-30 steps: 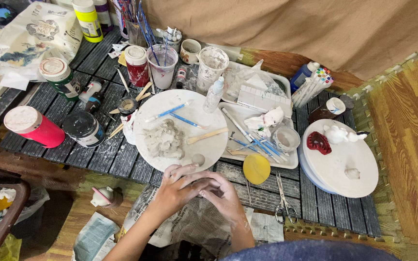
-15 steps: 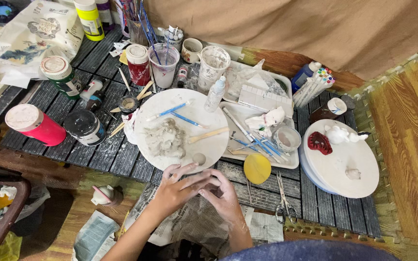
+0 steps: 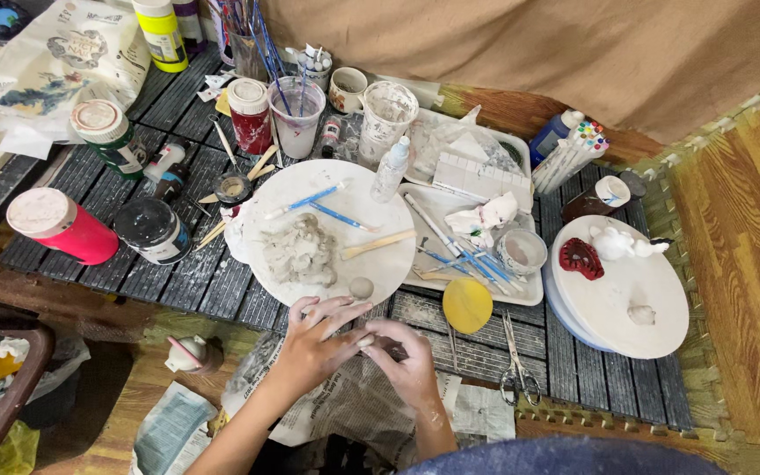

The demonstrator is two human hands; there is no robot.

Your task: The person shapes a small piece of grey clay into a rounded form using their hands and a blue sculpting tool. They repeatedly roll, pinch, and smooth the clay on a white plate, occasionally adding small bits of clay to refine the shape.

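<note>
Left hand and right hand, fingers pinched on a small grey clay lump at 6 o'clock of the round white plate; judgement: roll with light, even pressure.

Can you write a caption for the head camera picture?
Two hands, left hand and right hand, pinch a small clay piece beside a clay-covered white plate.

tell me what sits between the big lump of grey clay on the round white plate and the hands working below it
In the head view, a small grey clay ball sits on the round white plate, between the clay lump and the left hand and right hand.
</note>
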